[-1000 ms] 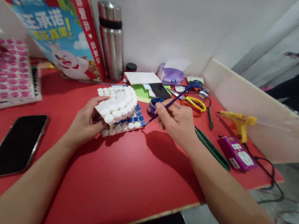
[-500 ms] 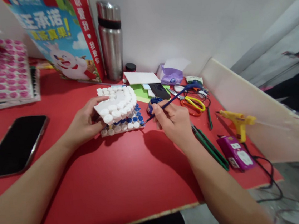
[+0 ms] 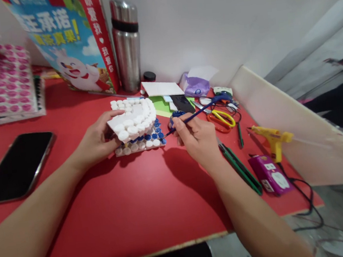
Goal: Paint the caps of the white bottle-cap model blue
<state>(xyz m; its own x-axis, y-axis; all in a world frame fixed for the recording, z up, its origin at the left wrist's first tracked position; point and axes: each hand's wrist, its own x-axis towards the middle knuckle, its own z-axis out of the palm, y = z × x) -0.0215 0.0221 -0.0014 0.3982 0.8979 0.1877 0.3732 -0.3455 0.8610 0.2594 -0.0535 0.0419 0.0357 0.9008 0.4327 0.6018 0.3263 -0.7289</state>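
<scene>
Head camera: nearest the desk's right front corner lies a purple pack, with a green cutter just beside it and a yellow glue gun beyond, toward the right edge. Well to the left lies a black phone. About midway between the near and far edges sits the white disc-covered model; my left hand grasps its left side. My right hand pinches a blue paintbrush, tip at a blue disc on the model's near right corner. Behind my right fingers is a blue paint pot, scissors off to its right. Along the far edge stand a steel flask and a printed carton.
</scene>
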